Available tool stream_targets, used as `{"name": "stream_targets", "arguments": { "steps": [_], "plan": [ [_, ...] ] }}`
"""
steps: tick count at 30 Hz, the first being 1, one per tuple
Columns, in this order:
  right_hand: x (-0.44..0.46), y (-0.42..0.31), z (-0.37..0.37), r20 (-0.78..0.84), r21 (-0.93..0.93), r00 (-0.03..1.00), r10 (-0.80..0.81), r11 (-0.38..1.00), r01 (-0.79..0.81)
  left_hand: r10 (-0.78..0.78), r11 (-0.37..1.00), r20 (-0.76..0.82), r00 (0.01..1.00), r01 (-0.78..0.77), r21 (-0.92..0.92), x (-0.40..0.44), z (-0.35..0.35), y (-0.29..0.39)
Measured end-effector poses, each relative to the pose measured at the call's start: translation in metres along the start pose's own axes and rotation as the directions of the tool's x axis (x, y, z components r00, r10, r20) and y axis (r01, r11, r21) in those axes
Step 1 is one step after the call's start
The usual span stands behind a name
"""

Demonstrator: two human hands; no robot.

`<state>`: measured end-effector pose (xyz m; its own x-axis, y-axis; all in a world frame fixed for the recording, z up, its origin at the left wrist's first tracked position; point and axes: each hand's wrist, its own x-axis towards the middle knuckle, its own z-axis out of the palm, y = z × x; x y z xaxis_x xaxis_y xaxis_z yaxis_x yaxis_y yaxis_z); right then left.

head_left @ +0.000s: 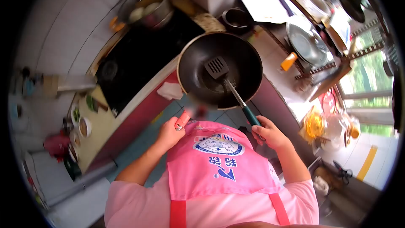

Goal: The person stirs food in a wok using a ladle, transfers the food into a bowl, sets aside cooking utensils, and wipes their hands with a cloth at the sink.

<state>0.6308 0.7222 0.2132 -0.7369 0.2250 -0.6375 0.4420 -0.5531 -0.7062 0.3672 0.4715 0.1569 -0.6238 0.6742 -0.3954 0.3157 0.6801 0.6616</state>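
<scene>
My left hand [171, 130] is closed around the reddish handle [183, 119] of a dark wok [192, 65]. A blurred patch covers the spot where handle and wok meet. The wok is held up in front of the pink apron, its inside facing me. With my right hand [270, 133] I grip the green handle of a slotted spatula [217, 67]. The spatula's dark head rests over the inside of the wok, slots toward the far side. A small wet shine shows at the wok's bottom near the spatula's metal shaft.
A black cooktop [139, 59] lies left of the wok, with a glass-lidded pot [147, 10] behind it. Small bowls [85, 126] stand at the counter's left end. To the right are a glass lid [308, 42], an oil bottle [315, 124] and scissors [342, 171].
</scene>
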Motion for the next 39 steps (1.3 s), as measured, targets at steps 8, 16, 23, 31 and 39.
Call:
{"name": "stream_targets", "arguments": {
  "steps": [8,16,23,31,39],
  "plan": [
    [0.031,0.019,0.086,0.204,-0.248,0.973,0.104,0.967,-0.052,-0.297,0.955,-0.134,0.946,0.292,-0.051,-0.124,-0.03,-0.075],
    [0.095,0.019,0.236,0.387,-0.299,0.919,0.074,0.953,0.049,-0.474,0.853,-0.263,0.84,0.365,-0.372,-0.162,-0.097,-0.172],
    [0.146,0.0,0.392,0.38,-0.231,0.924,-0.043,0.963,0.139,-0.308,0.936,-0.495,0.813,0.166,-0.309,-0.111,-0.199,-0.299],
    [0.201,-0.02,0.48,0.368,-0.143,0.893,-0.257,0.934,0.328,-0.26,0.959,-0.513,0.818,0.157,-0.236,-0.028,-0.292,-0.365],
    [0.24,-0.032,0.494,0.346,-0.115,0.904,-0.251,0.945,0.307,-0.318,0.94,-0.519,0.793,0.192,-0.283,0.025,-0.306,-0.366]
  ]
}}
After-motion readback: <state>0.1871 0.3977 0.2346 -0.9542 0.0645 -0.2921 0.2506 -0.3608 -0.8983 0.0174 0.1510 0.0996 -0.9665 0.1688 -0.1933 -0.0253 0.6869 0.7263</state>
